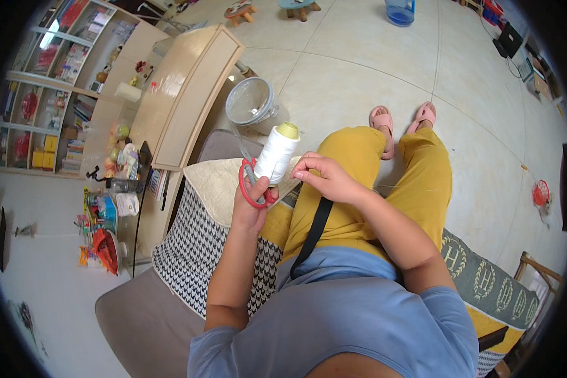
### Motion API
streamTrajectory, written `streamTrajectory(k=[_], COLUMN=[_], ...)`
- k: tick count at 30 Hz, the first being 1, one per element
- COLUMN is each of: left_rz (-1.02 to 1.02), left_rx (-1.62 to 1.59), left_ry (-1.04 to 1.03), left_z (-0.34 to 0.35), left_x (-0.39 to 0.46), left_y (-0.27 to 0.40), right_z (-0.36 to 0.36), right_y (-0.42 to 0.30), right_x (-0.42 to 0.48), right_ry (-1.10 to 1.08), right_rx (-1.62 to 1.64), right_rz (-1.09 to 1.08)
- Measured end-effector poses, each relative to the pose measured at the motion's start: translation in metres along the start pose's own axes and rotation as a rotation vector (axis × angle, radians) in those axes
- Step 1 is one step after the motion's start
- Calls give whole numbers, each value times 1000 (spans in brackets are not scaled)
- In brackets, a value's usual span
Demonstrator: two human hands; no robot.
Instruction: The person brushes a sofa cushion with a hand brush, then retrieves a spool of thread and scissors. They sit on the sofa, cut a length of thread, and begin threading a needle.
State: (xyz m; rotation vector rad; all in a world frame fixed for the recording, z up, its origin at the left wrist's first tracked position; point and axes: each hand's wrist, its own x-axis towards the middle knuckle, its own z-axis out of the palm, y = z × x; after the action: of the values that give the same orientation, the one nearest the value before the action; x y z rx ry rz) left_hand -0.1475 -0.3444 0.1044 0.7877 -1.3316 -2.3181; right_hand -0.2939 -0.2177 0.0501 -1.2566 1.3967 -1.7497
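Observation:
My left hand (253, 203) grips a cone of white thread (276, 156) by its lower end, with the yellowish core showing at the top. The same hand holds scissors (253, 184) with red and grey handles; their blades point up beside the cone. To the right, my right hand (326, 177) has its thumb and index finger pinched together near the cone. A fine pale thread (406, 187) runs across my lap past the right wrist. It seems to come from the pinched fingers, though the strand between them is too thin to trace.
A lidless clear waste bin (250, 101) stands beyond the cone, next to a wooden desk (189, 94) holding various items. I sit on a sofa with a houndstooth cover (193, 250). A black strap (314, 236) lies over my lap. Farther off are low stools (300, 4) and a blue container (400, 14).

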Motion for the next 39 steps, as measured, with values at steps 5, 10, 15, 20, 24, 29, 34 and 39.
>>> streamTrajectory(k=[5,10,15,20,24,29,34,39], left_rz=[88,96,-101,-381,-450,-471,-366,-108], left_rx=[192,309,339,102,105,252,410,532], left_ry=[41,119,69,153,285,456,529,402], left_z=[13,28,5,-27,-74,-106,-116,-118], left_x=[19,28,25,0,-15,-23,-37,-62], left_y=[-8,-6,-23,-56,-93,-134,-140,-117], right_z=[-24,-55,-62,-42,-9,9,12,12], right_y=[-12,-50,-63,-37,4,31,30,28], right_x=[-11,-28,-42,-56,-61,-65,-67,-68], right_ry=[29,75,68,-76,-127,-123,-76,-34], right_rx=[261,96,-177,-171,-208,-478,-521,-448], right_rz=[104,170,159,122,70,65,151,262])
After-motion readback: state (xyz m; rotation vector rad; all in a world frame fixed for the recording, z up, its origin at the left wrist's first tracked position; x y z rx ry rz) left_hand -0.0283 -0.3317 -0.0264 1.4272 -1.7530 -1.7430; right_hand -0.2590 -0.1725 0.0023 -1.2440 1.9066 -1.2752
